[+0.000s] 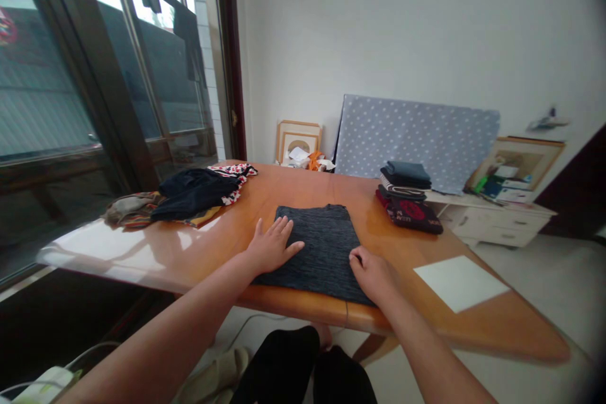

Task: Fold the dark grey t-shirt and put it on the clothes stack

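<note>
- We had a dark cloth [324, 249] flat on the bench [218, 271], right in front of us, by the edge close to our legs [284, 360].
- Its two sides ran away from us, and the far end looked smaller. We could not tell for sure which way was longer.
- Our left hand [274, 246] lay on the cloth's left side, palm down, with fingers spread wide.
- Our right hand [376, 274] was at the right side, with its fingers curled in. We could not tell if it pinched the cloth.
- So the cloth lay between our hands, and the right one was nearer the close corner.
- A messy clothes heap [194, 192] sat far left, and a neat stack [408, 196] sat far right.
</note>
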Available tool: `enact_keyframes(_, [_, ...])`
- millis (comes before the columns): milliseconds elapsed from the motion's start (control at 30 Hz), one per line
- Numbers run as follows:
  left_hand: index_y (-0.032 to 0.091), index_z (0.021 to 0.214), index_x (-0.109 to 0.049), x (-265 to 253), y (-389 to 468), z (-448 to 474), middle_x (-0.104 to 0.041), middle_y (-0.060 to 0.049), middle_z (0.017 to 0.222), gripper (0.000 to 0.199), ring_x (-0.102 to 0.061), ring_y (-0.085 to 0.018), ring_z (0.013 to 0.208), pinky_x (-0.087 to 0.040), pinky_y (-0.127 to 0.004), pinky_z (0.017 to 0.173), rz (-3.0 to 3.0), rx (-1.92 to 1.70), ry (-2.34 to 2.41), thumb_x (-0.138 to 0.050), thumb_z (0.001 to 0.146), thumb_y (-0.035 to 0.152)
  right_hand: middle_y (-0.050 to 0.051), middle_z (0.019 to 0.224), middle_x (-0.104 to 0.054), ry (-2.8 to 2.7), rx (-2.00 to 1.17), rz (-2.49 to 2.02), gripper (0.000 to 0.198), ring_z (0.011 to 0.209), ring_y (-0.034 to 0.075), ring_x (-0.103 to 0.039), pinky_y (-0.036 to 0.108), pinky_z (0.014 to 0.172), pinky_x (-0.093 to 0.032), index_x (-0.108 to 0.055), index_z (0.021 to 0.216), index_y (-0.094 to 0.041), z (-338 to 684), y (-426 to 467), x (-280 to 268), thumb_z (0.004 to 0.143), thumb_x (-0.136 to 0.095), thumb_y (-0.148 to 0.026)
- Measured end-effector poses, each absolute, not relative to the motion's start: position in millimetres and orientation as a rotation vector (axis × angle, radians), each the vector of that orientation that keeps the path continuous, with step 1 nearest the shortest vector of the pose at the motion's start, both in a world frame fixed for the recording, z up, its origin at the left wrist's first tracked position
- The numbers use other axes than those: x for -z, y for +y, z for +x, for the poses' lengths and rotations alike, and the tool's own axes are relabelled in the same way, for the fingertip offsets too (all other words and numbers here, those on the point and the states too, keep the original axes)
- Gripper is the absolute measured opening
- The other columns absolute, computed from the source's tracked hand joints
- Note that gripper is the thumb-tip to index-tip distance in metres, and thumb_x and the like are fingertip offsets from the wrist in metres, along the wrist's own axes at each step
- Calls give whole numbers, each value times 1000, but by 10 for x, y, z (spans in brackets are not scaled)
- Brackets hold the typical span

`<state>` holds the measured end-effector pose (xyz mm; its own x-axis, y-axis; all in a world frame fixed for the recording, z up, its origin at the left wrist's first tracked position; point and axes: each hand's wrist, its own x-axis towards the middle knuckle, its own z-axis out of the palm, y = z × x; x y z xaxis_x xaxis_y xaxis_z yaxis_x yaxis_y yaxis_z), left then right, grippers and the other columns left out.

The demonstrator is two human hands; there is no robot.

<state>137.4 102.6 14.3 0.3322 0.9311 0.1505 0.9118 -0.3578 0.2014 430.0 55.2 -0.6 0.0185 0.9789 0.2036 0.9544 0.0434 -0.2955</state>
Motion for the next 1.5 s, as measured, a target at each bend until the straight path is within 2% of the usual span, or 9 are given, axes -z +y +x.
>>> enact_keyframes(133, [25, 153, -35, -35, 1010, 1397, -21, -11, 163, 82, -16, -33, 151, 3, -62, 117, 2520, -310, 1669, -26, 90, 75, 1, 84, -72, -1964, -96, -1952, 28, 80, 18, -63, 26, 64, -31, -67, 102, -30, 4296, 554, 13, 97, -42, -40])
enact_keyframes(300, [24, 154, -34, 17, 1040, 1390, -17, -11, 163, 82, -15, -33, 151, 2, -64, 116, 2515, -305, 1694, -26, 90, 75, 1, 85, -72, -1933, -122, -1919, 27, 80, 18, -62, 26, 65, -32, -67, 100, -29, 4295, 528, 1, 96, -43, -41])
enact_keyframes(567, [24, 153, -35, 38, 1054, 1384, -19, -11, 163, 82, -17, -34, 150, -5, -63, 116, 2546, -319, 1697, -26, 90, 75, 1, 86, -71, -1730, -333, -1676, 27, 83, 19, -63, 27, 72, -39, -69, 97, -26, 4413, 641, 116, 91, -47, -40])
enact_keyframes(667, [23, 153, -36, 54, 1064, 1385, -19, -12, 163, 83, -17, -33, 150, -8, -63, 116, 2570, -309, 1705, -23, 90, 75, 1, 77, -67, -1489, -558, -1514, 31, 72, 17, -59, 26, 65, -40, -68, 100, -22, 4497, 688, 154, 88, -49, -44])
enact_keyframes(767, [22, 153, -35, 59, 1074, 1386, -18, -12, 163, 85, -17, -34, 150, -9, -65, 115, 2591, -305, 1708, -22, 90, 76, -3, 63, -56, -1202, -799, -1371, 38, 56, 13, -48, 23, 53, -34, -65, 107, -18, 4568, 677, 133, 83, -55, -46])
enact_keyframes(867, [21, 153, -35, 63, 1084, 1383, -18, -12, 163, 86, -17, -34, 150, -10, -67, 114, 2602, -292, 1702, -20, 90, 77, -4, 62, -55, -1066, -889, -1304, 43, 53, 11, -45, 21, 50, -31, -64, 109, -18, 4594, 630, 81, 77, -63, -47])
enact_keyframes(1167, [21, 154, -34, 94, 1123, 1370, -18, -12, 163, 86, -17, -36, 150, -10, -69, 112, 2601, -286, 1710, -22, 89, 77, -5, 59, -53, -1164, -773, -1306, 39, 55, 12, -48, 23, 54, -37, -66, 100, -18, 4534, 634, 137, 80, -59, -51])
enact_keyframes(1500, [20, 153, -35, 117, 1174, 1358, -19, -13, 163, 86, -17, -34, 150, -16, -67, 113, 2609, -287, 1713, -24, 88, 76, -2, 67, -63, -1463, -553, -1555, 29, 63, 15, -58, 23, 62, -43, -69, 93, -19, 4502, 773, 183, 86, -49, -38])
